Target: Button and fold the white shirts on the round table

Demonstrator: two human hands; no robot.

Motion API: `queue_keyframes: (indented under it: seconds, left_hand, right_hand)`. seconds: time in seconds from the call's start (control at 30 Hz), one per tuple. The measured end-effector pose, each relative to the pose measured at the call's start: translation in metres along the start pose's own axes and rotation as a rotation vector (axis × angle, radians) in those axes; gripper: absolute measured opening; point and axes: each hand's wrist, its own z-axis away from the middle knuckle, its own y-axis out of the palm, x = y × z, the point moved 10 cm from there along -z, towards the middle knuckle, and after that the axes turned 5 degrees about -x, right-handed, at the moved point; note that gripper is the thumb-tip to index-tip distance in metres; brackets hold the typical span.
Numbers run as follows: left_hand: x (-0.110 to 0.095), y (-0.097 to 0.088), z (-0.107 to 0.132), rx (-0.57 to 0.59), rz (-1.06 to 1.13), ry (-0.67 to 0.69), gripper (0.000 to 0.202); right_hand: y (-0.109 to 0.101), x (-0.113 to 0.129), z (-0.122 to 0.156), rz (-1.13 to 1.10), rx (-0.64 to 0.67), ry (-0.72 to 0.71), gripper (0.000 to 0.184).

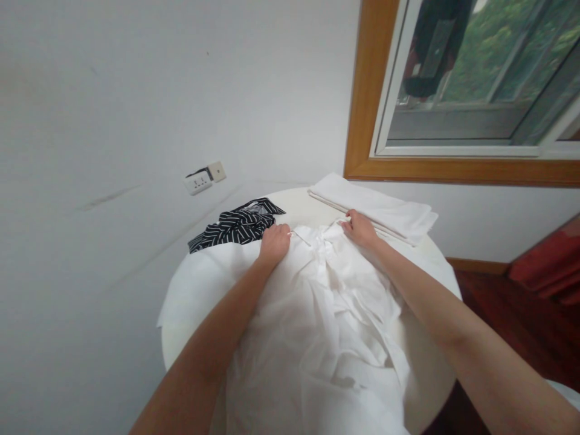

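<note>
A crumpled white garment is spread over a round table, its lower part running toward me. My left hand is closed on its far edge at the left, with a thin white cord beside the fingers. At the right of that same edge, my right hand pinches the cloth near another thin tie. Between my hands the fabric is gathered in folds. A part of the white cloth reaches left past my left wrist and over the table's rim. The fingertips of my left hand are hidden.
A bunched black-and-white striped cloth lies left of my left hand. Folded white fabric sits just beyond my right hand. The round cream table meets a wall with a socket. A wood-framed window is at the upper right.
</note>
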Motion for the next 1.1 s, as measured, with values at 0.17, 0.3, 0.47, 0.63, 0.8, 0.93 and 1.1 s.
queue_keyframes:
  seconds: [0.17, 0.3, 0.47, 0.63, 0.8, 0.93, 1.1]
  left_hand:
    - [-0.022, -0.021, 0.002, -0.177, 0.195, -0.029, 0.029]
    - [-0.059, -0.004, 0.010, -0.096, 0.290, 0.094, 0.031]
    - [-0.065, 0.027, 0.022, 0.021, 0.171, 0.102, 0.043]
    - [-0.063, 0.033, 0.022, 0.063, 0.140, 0.100, 0.048]
    - [-0.060, 0.029, 0.023, 0.030, 0.165, 0.117, 0.049]
    - [-0.061, 0.028, 0.024, 0.032, 0.144, 0.147, 0.049]
    - [-0.068, 0.017, 0.018, -0.036, 0.149, 0.146, 0.041]
  right_hand:
    - [-0.014, 0.031, 0.010, 0.034, 0.034, -0.119, 0.029]
    - [0.006, 0.062, 0.044, 0.030, 0.179, -0.202, 0.036]
    - [0.027, 0.066, 0.076, 0.013, 0.179, -0.236, 0.055]
    - [0.032, 0.057, 0.083, -0.010, 0.188, -0.217, 0.062]
    - [0.024, 0.049, 0.075, -0.108, 0.117, -0.126, 0.051]
    - [0.016, 0.042, 0.063, -0.129, 0.130, -0.096, 0.036]
    - [0.007, 0.050, 0.034, -0.018, 0.188, -0.177, 0.033]
